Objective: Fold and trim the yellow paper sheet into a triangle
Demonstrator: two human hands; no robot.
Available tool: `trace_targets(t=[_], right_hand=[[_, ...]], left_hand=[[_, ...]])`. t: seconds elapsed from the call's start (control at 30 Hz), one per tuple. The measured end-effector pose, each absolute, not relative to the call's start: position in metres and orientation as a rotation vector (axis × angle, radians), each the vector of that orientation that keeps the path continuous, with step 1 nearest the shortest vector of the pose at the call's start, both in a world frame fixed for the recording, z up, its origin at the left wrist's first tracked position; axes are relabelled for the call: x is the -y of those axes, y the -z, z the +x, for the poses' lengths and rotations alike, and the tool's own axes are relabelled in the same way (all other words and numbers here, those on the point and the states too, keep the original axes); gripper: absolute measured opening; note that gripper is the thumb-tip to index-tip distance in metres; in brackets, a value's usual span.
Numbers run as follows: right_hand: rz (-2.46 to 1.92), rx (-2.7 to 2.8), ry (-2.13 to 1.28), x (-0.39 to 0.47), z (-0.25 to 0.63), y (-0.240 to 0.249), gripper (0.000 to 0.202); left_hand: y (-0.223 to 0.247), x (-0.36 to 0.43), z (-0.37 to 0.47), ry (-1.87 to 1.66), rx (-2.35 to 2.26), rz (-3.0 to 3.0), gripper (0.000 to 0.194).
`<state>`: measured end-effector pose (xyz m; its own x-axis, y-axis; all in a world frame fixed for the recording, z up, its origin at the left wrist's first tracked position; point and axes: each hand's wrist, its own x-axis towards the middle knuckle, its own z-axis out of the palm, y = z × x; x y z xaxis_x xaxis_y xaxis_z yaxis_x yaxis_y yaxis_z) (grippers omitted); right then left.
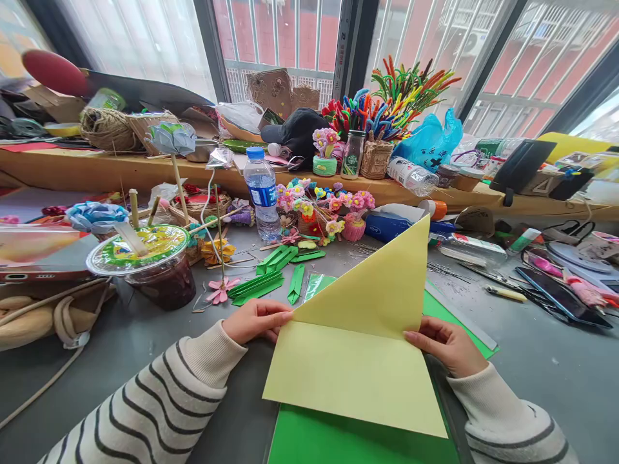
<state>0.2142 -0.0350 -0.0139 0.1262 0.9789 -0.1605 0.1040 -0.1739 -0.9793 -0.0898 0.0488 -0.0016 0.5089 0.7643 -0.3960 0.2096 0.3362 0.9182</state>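
Observation:
A creased sheet of pale yellow paper (pixel 355 370) is held up above a green sheet (pixel 358 438). Its upper part is a triangle standing up from a crosswise crease, and its lower part slopes toward me. My left hand (pixel 258 321) pinches the left end of the crease between thumb and fingers. At the right end, my right hand (pixel 447 345) grips the edge, thumb in front and fingers partly hidden behind. Folded green paper strips (pixel 256 287) lie beyond my left hand.
A lidded cup of dark drink (pixel 167 283) stands at the left, with a water bottle (pixel 262 193) and craft flowers (pixel 314 206) further back. Right of the paper are a ruler (pixel 461 316), a cutter (pixel 505 294) and a phone (pixel 563 296) on the grey table (pixel 546 374).

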Motion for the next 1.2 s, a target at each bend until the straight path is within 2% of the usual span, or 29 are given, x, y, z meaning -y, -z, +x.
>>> trace_targets(t=[0.13,0.33,0.5,0.73,0.87,0.93,1.07,1.2], right_hand=[[-1.441,1.154,-1.214,0.035,0.213,0.017,0.029],[-1.474,1.226,-1.29,0.038,0.21,0.025,0.036],[-1.476,1.224,-1.356,0.039,0.212,0.021,0.031],[-1.611,1.284,-1.307,0.044,0.213,0.018,0.033],[-1.643,1.312,-1.315,0.054,0.211,0.023,0.032],[-1.649,1.309,-1.335,0.06,0.209,0.025,0.03],[-1.682,1.304,-1.334,0.071,0.209,0.024,0.029],[-1.858,1.468,-1.013,0.074,0.214,0.012,0.025]], left_hand=[[-0.001,-0.048,-0.087,-0.432,-1.026,1.271,0.035],[-0.007,-0.047,-0.081,-0.331,-1.018,1.362,0.031],[-0.005,-0.044,-0.077,-0.288,-1.035,1.412,0.027],[-0.016,-0.031,-0.078,-0.246,-1.06,1.514,0.03],[-0.024,-0.017,-0.071,-0.413,-1.138,2.009,0.026],[-0.019,-0.008,-0.062,-0.492,-1.055,2.35,0.034],[0.004,0.008,-0.041,-0.43,-0.673,2.693,0.074],[0.021,0.016,-0.031,-0.298,-0.546,2.787,0.076]])
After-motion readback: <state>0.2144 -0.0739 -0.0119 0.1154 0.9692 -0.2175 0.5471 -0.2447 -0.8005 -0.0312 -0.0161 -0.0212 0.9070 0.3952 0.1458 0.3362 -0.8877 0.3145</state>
